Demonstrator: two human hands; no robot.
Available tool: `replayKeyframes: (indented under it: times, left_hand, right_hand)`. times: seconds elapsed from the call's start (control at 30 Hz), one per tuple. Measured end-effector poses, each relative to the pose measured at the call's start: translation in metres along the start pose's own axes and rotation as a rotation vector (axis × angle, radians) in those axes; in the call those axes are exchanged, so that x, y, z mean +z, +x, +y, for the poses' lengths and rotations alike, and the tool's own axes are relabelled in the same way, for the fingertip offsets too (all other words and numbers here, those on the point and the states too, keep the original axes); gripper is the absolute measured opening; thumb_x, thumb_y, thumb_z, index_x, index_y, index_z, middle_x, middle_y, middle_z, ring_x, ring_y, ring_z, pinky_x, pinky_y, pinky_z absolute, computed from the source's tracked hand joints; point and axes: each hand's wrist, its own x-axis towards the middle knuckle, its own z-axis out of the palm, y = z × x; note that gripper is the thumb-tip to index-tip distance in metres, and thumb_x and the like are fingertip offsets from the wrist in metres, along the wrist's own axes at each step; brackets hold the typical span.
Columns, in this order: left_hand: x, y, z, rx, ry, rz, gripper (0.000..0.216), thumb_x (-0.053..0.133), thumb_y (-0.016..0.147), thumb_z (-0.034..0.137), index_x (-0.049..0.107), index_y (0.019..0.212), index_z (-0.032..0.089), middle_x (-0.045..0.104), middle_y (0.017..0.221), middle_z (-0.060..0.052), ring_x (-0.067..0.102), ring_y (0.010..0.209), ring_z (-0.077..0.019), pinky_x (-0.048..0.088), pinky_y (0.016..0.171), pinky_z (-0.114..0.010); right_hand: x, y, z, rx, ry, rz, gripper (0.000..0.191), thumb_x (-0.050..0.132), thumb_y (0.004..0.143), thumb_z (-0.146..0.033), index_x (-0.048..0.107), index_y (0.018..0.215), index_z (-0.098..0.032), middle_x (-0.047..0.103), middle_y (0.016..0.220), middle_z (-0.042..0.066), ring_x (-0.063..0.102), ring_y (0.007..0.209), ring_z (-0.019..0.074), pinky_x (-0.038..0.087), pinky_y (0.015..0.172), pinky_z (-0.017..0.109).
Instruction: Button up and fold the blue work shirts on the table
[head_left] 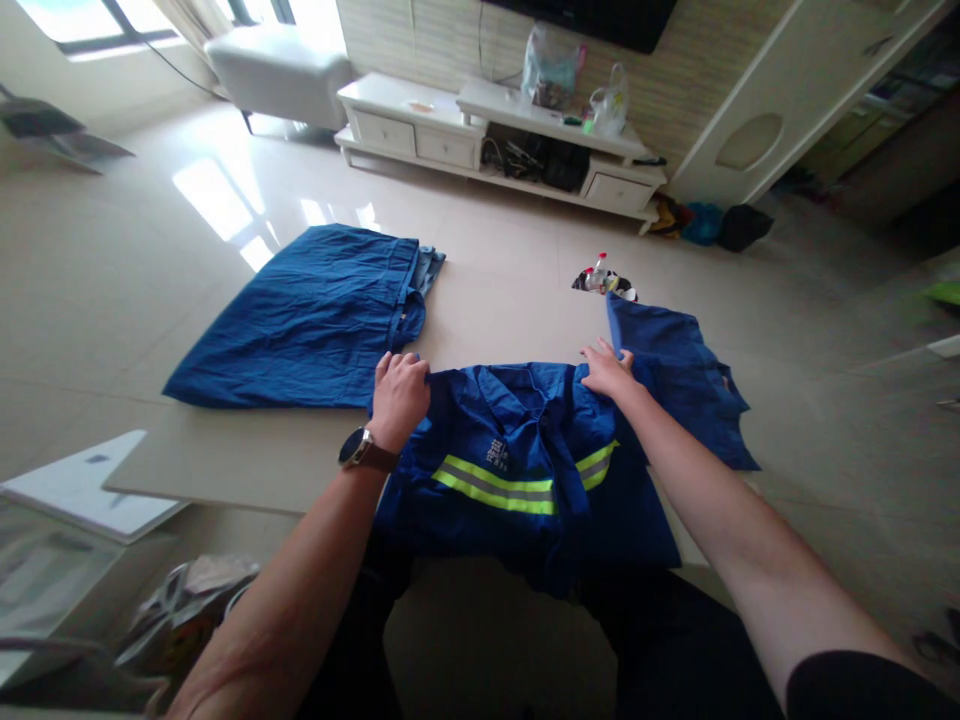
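A blue work jacket (525, 460) with yellow-green reflective stripes lies on a beige table (255, 455), its hem hanging over the near edge. My left hand (397, 395), with a wristwatch, is closed on the jacket's left shoulder. My right hand (606, 368) pinches the fabric at the right shoulder, where a sleeve (686, 375) spreads out to the right. A second blue garment (307, 320) lies folded flat on the table's far left.
A small bottle and wrappers (602, 280) sit at the table's far edge. Beyond are a white TV cabinet (495, 140) with plastic bags, a white seat (277, 70) and a shiny tiled floor. A white board (82, 485) and clutter lie at lower left.
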Motion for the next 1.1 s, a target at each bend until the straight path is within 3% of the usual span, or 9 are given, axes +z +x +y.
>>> replayKeyframes:
  times: [0.13, 0.3, 0.43, 0.53, 0.63, 0.83, 0.97, 1.03, 1.1]
  left_hand:
    - [-0.005, 0.004, -0.007, 0.056, -0.107, 0.014, 0.022, 0.045, 0.088, 0.015, 0.064, 0.097, 0.021, 0.07, 0.099, -0.01, 0.062, 0.107, -0.0261, 0.034, 0.12, -0.045]
    - [-0.021, 0.005, -0.022, 0.002, -0.197, 0.076, 0.022, 0.046, 0.089, 0.018, 0.064, 0.1, 0.021, 0.071, 0.092, -0.009, 0.066, 0.097, -0.0257, 0.034, 0.12, -0.046]
    - [-0.039, -0.006, -0.029, 0.02, -0.291, 0.151, 0.022, 0.045, 0.092, 0.026, 0.064, 0.102, 0.023, 0.07, 0.09, -0.006, 0.066, 0.093, -0.0239, 0.039, 0.114, -0.042]
    - [-0.056, -0.026, -0.028, 0.007, -0.374, 0.171, 0.022, 0.045, 0.093, 0.033, 0.063, 0.101, 0.024, 0.069, 0.084, -0.004, 0.065, 0.084, -0.0225, 0.048, 0.089, -0.034]
    - [-0.08, -0.059, -0.032, -0.043, -0.391, 0.196, 0.024, 0.044, 0.094, 0.038, 0.062, 0.102, 0.024, 0.067, 0.081, -0.004, 0.062, 0.076, -0.0212, 0.044, 0.073, -0.03]
    - [-0.148, -0.134, -0.05, -0.165, -0.256, 0.344, 0.025, 0.045, 0.091, 0.038, 0.059, 0.105, 0.023, 0.068, 0.091, -0.009, 0.065, 0.089, -0.0277, 0.046, 0.08, -0.035]
    - [-0.159, -0.165, -0.002, 0.041, -0.398, 0.282, 0.046, 0.058, 0.079, 0.034, 0.057, 0.122, 0.019, 0.07, 0.109, -0.011, 0.063, 0.104, -0.0294, 0.049, 0.095, -0.04]
    - [-0.143, -0.177, 0.038, 0.26, -0.603, 0.056, 0.056, 0.063, 0.074, 0.035, 0.058, 0.127, 0.019, 0.071, 0.109, -0.008, 0.064, 0.1, -0.026, 0.052, 0.092, -0.036]
    - [-0.12, -0.187, 0.071, 0.406, -0.769, -0.163, 0.041, 0.061, 0.078, 0.035, 0.067, 0.114, 0.018, 0.074, 0.1, -0.007, 0.066, 0.094, -0.0229, 0.052, 0.087, -0.031]
  right_hand:
    - [-0.017, 0.026, 0.004, 0.003, -0.073, -0.242, 0.043, 0.065, 0.068, -0.016, 0.077, 0.109, -0.018, 0.077, 0.107, 0.016, 0.065, 0.114, 0.0317, 0.036, 0.107, 0.05]
    - [-0.056, -0.012, 0.053, 0.005, -0.028, -0.15, 0.044, 0.057, 0.073, -0.017, 0.078, 0.111, -0.017, 0.076, 0.115, 0.015, 0.067, 0.107, 0.0274, 0.044, 0.093, 0.036]
    - [-0.099, -0.082, 0.1, -0.055, 0.207, 0.006, 0.035, 0.051, 0.078, -0.022, 0.079, 0.099, -0.018, 0.078, 0.101, 0.01, 0.067, 0.095, 0.0251, 0.047, 0.085, 0.032]
    - [-0.133, -0.147, 0.114, -0.141, 0.354, 0.129, 0.027, 0.051, 0.081, -0.029, 0.076, 0.085, -0.019, 0.075, 0.088, 0.008, 0.066, 0.086, 0.0241, 0.049, 0.082, 0.034]
    - [-0.168, -0.214, 0.119, -0.19, 0.427, 0.284, 0.023, 0.054, 0.081, -0.034, 0.072, 0.075, -0.021, 0.07, 0.082, 0.008, 0.064, 0.082, 0.0241, 0.05, 0.08, 0.037]
    - [-0.22, -0.333, 0.13, 0.023, 0.583, 0.749, 0.014, 0.062, 0.085, -0.027, 0.075, 0.086, -0.023, 0.074, 0.095, 0.015, 0.066, 0.088, 0.0236, 0.048, 0.081, 0.038]
    - [-0.235, -0.389, 0.119, -0.084, 0.558, 0.941, 0.019, 0.063, 0.086, -0.034, 0.075, 0.095, -0.021, 0.074, 0.094, 0.014, 0.067, 0.083, 0.0221, 0.05, 0.076, 0.035]
    - [-0.239, -0.409, 0.113, -0.111, 0.493, 0.996, 0.024, 0.061, 0.086, -0.038, 0.075, 0.096, -0.021, 0.075, 0.092, 0.011, 0.068, 0.081, 0.0218, 0.051, 0.075, 0.033]
    - [-0.24, -0.425, 0.118, -0.104, 0.404, 1.018, 0.027, 0.058, 0.088, -0.04, 0.075, 0.097, -0.021, 0.076, 0.094, 0.008, 0.07, 0.081, 0.0214, 0.052, 0.076, 0.032]
